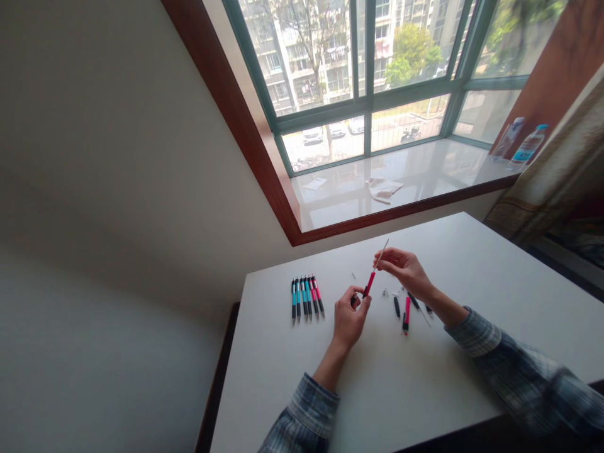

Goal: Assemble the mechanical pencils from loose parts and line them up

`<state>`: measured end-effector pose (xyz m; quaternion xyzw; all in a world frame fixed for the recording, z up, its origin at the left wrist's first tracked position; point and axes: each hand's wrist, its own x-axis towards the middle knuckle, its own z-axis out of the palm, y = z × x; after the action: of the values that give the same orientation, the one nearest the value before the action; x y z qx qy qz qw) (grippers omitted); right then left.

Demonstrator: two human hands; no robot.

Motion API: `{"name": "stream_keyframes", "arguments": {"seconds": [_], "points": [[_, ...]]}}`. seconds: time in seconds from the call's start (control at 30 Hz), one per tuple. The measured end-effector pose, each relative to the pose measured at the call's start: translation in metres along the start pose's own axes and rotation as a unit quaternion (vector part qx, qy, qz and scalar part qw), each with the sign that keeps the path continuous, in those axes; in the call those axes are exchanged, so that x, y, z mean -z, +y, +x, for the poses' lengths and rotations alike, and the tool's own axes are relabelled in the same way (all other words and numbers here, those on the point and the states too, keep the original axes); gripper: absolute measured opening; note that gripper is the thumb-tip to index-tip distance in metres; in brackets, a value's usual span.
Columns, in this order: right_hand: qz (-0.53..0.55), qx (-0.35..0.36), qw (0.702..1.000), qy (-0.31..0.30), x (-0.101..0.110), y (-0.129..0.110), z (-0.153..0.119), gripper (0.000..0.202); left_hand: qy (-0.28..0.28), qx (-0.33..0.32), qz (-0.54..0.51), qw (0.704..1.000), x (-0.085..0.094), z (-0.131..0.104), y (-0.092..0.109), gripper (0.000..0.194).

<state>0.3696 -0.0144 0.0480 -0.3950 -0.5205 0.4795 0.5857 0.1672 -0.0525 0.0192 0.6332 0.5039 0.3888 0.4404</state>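
Left hand closed around a pink pen barrel, tilted over the white table. Right hand pinches a thin refill at the barrel's upper end, roughly in line. Best, I judge: barrel steady, pinch light, refill coaxial, since sideways pressure could bend it. Second pink barrel lies near the right forearm.

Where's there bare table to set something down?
Bare: the table nearer than the pen row, left of the left forearm; also between the right sleeve and the curtain. Crowded: below the right hand, with loose pen parts.
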Motion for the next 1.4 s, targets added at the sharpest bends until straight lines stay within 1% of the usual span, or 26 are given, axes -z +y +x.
{"name": "stream_keyframes", "arguments": {"seconds": [0.1,0.17,0.27,0.37,0.43,0.5,0.6,0.67,0.8,0.87,0.93,1.0,1.07,1.13,1.2,1.23,1.27,1.3,1.4], "points": [[-0.030,-0.016,0.998,-0.046,-0.001,0.000,-0.001,0.032,-0.001,0.001,-0.014,1.000,0.001,0.001,-0.001,0.031],[-0.049,-0.018,0.997,-0.065,0.000,0.000,0.000,0.034,0.000,0.003,-0.038,0.999,0.001,0.002,-0.002,0.035],[-0.090,0.001,0.994,-0.055,0.004,0.003,0.002,0.036,0.012,0.004,-0.094,0.996,0.002,0.003,-0.004,0.041],[-0.192,0.038,0.979,-0.051,0.006,0.007,0.002,0.029,0.038,-0.001,-0.140,0.989,0.003,0.004,-0.007,0.043],[-0.283,0.077,0.954,-0.069,0.003,0.011,0.002,0.022,0.052,-0.006,-0.153,0.987,0.004,0.005,-0.010,0.042],[-0.362,0.119,0.919,-0.101,-0.002,0.013,0.003,0.018,0.068,-0.004,-0.163,0.984,0.004,0.005,-0.013,0.042],[-0.440,0.154,0.871,-0.157,-0.014,0.010,0.012,0.017,0.112,0.017,-0.195,0.974,0.006,0.005,-0.015,0.045],[-0.478,0.155,0.843,-0.191,-0.022,0.006,0.022,0.016,0.127,0.020,-0.203,0.971,0.007,0.004,-0.015,0.046],[-0.541,0.138,0.786,-0.265,-0.036,0.003,0.043,0.017,0.099,0.002,-0.182,0.978,0.009,0.002,-0.012,0.046],[-0.548,0.131,0.772,-0.294,-0.040,0.007,0.050,0.019,0.096,0.002,-0.176,0.980,0.010,0.001,-0.011,0.046],[-0.539,0.127,0.774,-0.308,-0.042,0.014,0.054,0.019,0.101,0.006,-0.169,0.980,0.011,0.002,-0.011,0.046],[-0.527,0.126,0.782,-0.308,-0.041,0.022,0.055,0.019,0.099,0.008,-0.162,0.982,0.011,0.003,-0.011,0.046],[-0.525,0.128,0.786,-0.300,-0.038,0.028,0.054,0.017,0.091,0.007,-0.153,0.984,0.010,0.003,-0.011,0.046],[-0.535,0.132,0.783,-0.289,-0.036,0.031,0.053,0.015,0.082,0.008,-0.143,0.986,0.008,0.001,-0.011,0.046],[-0.543,0.131,0.782,-0.277,-0.034,0.032,0.052,0.014,0.076,0.011,-0.136,0.988,0.007,-0.001,-0.011,0.047],[-0.541,0.130,0.786,-0.269,-0.033,0.031,0.052,0.014,0.073,0.012,-0.135,0.988,0.008,-0.002,-0.012,0.048],[-0.530,0.128,0.797,-0.259,-0.031,0.029,0.052,0.015,0.071,0.012,-0.134,0.988,0.008,-0.002,-0.013,0.048],[-0.509,0.126,0.815,-0.246,-0.029,0.026,0.053,0.014,0.071,0.011,-0.134,0.988,0.008,-0.003,-0.014,0.048],[-0.396,0.105,0.894,-0.182,-0.022,0.009,0.059,0.013,0.073,0.012,-0.135,0.988,0.010,-0.003,-0.018,0.048]]}}
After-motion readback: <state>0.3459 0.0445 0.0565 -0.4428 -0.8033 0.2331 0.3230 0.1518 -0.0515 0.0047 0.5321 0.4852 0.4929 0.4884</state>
